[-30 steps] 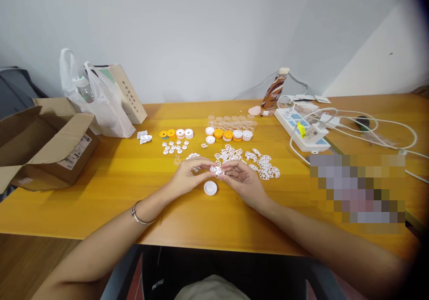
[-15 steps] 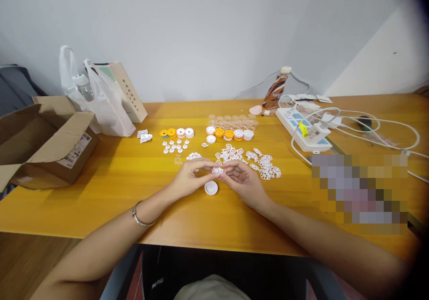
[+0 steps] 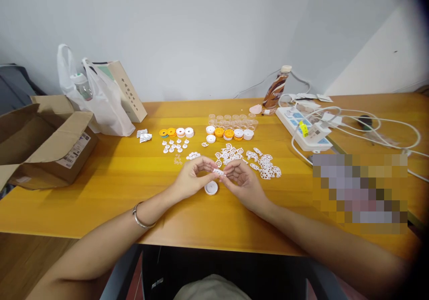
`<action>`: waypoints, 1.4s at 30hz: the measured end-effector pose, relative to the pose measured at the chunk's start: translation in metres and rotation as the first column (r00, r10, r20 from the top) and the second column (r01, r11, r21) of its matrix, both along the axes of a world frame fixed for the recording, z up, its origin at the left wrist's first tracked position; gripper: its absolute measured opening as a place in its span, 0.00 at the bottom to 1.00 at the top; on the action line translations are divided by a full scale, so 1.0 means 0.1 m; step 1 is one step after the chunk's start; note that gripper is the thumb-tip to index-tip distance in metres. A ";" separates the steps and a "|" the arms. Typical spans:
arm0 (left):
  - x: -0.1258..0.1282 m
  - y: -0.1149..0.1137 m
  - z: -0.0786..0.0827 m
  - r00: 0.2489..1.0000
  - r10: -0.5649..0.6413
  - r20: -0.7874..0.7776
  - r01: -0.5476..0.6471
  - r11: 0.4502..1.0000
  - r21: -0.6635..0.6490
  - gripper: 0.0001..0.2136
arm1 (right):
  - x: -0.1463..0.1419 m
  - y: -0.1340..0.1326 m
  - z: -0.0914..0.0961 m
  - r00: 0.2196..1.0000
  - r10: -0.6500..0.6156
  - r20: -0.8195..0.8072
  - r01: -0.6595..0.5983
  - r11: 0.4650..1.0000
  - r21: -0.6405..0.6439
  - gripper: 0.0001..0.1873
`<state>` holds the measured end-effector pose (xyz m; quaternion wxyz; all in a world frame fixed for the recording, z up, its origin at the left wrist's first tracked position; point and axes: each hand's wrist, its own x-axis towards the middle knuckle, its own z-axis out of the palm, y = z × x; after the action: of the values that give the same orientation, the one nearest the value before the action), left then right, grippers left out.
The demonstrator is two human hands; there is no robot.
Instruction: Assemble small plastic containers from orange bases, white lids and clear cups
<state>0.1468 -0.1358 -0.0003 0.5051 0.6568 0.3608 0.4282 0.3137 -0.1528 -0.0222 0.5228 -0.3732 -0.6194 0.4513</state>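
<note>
Both my hands meet over the middle of the yellow table [image 3: 110, 188]. My left hand [image 3: 191, 177] and my right hand [image 3: 241, 180] pinch a small white wheel-shaped plastic piece [image 3: 218, 171] between their fingertips. Just below them a round white cap [image 3: 211, 187] lies on the table. Behind my right hand is a scatter of several white wheel-shaped pieces [image 3: 259, 162]. Small white pegs [image 3: 173, 146] lie behind my left hand. A silver bracelet [image 3: 140, 217] sits on my left wrist.
Orange and white discs stand in two rows [image 3: 176, 133] [image 3: 229, 133] with clear cups [image 3: 232, 120] behind. An open cardboard box [image 3: 40, 139] and a white plastic bag [image 3: 97, 99] are at left. A bottle [image 3: 275, 90], power strip [image 3: 303, 128] and white cables [image 3: 368, 125] are at right.
My hands have stayed together over the cap, and the white piece between my fingertips has been turned and lowered slightly. Everything else on the table is unmoved.
</note>
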 end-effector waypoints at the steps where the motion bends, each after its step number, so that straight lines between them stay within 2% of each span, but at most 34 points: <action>1: 0.00 0.00 0.00 1.000 0.003 0.005 -0.003 1.000 0.003 0.10 | 0.00 -0.01 0.00 1.000 -0.005 0.010 0.005 1.000 0.016 0.10; 5: 0.02 -0.02 -0.02 1.000 0.020 0.020 -0.021 0.998 0.054 0.09 | 0.01 -0.03 -0.01 0.999 -0.013 0.036 0.010 0.997 0.074 0.09; 8: 0.00 -0.04 -0.04 0.999 0.032 -0.007 -0.031 0.987 0.155 0.08 | 0.02 -0.04 -0.01 0.998 -0.033 0.060 0.024 0.989 0.145 0.07; 14: -0.06 -0.10 -0.04 0.990 0.072 -0.117 -0.011 0.890 0.456 0.09 | 0.05 -0.06 0.04 0.998 0.000 0.059 -0.010 0.985 0.172 0.06; 18: -0.06 -0.12 -0.03 0.988 0.089 -0.129 -0.005 0.842 0.540 0.09 | 0.06 -0.08 0.06 0.998 -0.025 0.063 0.013 0.984 0.178 0.03; 21: -0.05 -0.13 -0.04 0.989 0.088 -0.118 -0.013 0.850 0.527 0.08 | 0.06 -0.09 0.07 0.996 -0.048 0.075 0.033 0.982 0.188 0.02; 24: -0.03 -0.12 -0.05 0.992 0.087 -0.094 -0.032 0.882 0.471 0.08 | 0.06 -0.09 0.07 0.997 -0.048 0.054 0.038 0.986 0.161 0.02; 30: -0.01 -0.04 -0.05 1.000 -0.004 -0.020 0.009 0.974 0.226 0.08 | 0.06 -0.04 0.06 1.000 0.022 -0.010 -0.022 0.999 0.050 0.03; 33: -0.07 0.04 0.00 0.999 0.009 -0.037 -0.005 0.992 0.125 0.07 | 0.06 -0.03 0.05 1.000 0.021 0.009 -0.022 0.999 0.048 0.11; 35: -0.14 0.08 0.06 0.996 0.022 -0.091 -0.010 0.991 0.134 0.07 | 0.06 -0.04 0.04 0.997 -0.001 0.076 -0.007 0.994 0.106 0.19; 36: -0.18 0.09 0.09 0.990 0.000 -0.139 0.021 0.989 0.149 0.07 | 0.05 -0.05 0.03 0.991 -0.002 0.135 -0.017 0.990 0.137 0.22; 39: -0.27 0.09 0.17 0.941 -0.156 -0.302 0.210 0.965 0.156 0.08 | 0.04 -0.08 0.00 0.945 0.051 0.324 -0.111 0.979 0.172 0.26; 42: -0.29 0.05 0.21 0.873 -0.250 -0.418 0.336 0.931 0.145 0.08 | 0.02 -0.09 -0.04 0.917 0.089 0.390 -0.168 0.971 0.172 0.27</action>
<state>0.1178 -0.1308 0.0206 0.4081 0.8268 0.3023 0.2420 0.3160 -0.1620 -0.0258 0.3975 -0.3566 -0.7746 0.3389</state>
